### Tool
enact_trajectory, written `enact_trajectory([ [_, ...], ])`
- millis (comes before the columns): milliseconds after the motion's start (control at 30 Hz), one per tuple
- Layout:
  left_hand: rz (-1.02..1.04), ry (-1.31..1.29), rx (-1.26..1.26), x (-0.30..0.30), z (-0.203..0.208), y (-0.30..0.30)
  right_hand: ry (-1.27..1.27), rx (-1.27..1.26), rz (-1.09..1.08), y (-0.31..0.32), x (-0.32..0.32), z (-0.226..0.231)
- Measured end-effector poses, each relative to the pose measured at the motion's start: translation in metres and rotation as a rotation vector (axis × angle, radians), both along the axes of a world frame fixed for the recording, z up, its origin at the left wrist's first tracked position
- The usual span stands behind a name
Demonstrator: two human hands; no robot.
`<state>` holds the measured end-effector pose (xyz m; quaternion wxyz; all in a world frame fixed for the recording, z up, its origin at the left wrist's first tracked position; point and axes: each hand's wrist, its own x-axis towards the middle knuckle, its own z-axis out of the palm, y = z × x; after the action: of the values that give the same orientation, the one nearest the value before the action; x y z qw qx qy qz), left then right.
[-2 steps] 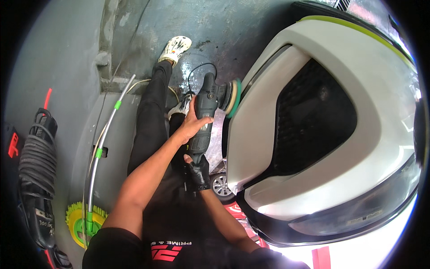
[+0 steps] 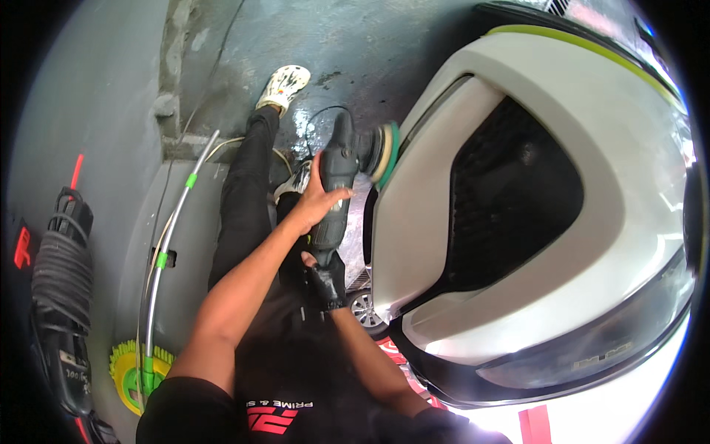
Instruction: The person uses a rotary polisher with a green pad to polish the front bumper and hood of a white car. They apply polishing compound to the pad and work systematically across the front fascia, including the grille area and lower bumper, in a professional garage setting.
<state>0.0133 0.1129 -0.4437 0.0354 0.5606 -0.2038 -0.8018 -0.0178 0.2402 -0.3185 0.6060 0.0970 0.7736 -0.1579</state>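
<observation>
A black and grey car polisher point(image 2: 337, 174) is held in front of my body, its round backing plate and green-edged pad point(image 2: 387, 153) turned to the right. The pad meets or nearly meets the left edge of a white curved vehicle panel point(image 2: 414, 222); exact contact is hard to tell. My left hand point(image 2: 319, 205), bare, wraps round the polisher's body with the thumb across it. My right hand point(image 2: 325, 285), in a black fingerless-looking glove, grips its rear end. A thin black cord point(image 2: 314, 118) loops beyond the tool.
Left of me, a green-and-silver pole point(image 2: 168, 233) with a yellow-green brush head point(image 2: 126, 374) leans by the grey wall. A black device wrapped in coiled cable point(image 2: 63, 274) hangs farther left. The panel has a black recess point(image 2: 518, 185). A car wheel point(image 2: 365, 309) shows beneath it.
The whole view has shifted slightly. Both hands keep their hold on the polisher, and its pad stays by the panel's edge.
</observation>
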Motion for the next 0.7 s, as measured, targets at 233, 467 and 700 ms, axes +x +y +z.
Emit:
enact_trajectory([
  [233,-0.066,0.125,-0.376,-0.06,-0.051,-0.126,0.07,-0.377,-0.199,-0.1,-0.034,-0.067],
  [467,-0.162,0.147,-0.396,-0.088,-0.013,-0.2,0.161,-0.379,-0.158,-0.163,-0.05,-0.05],
  [700,-0.14,0.062,-0.399,-0.044,0.055,-0.123,0.026,-0.361,-0.185,-0.103,-0.026,0.029],
])
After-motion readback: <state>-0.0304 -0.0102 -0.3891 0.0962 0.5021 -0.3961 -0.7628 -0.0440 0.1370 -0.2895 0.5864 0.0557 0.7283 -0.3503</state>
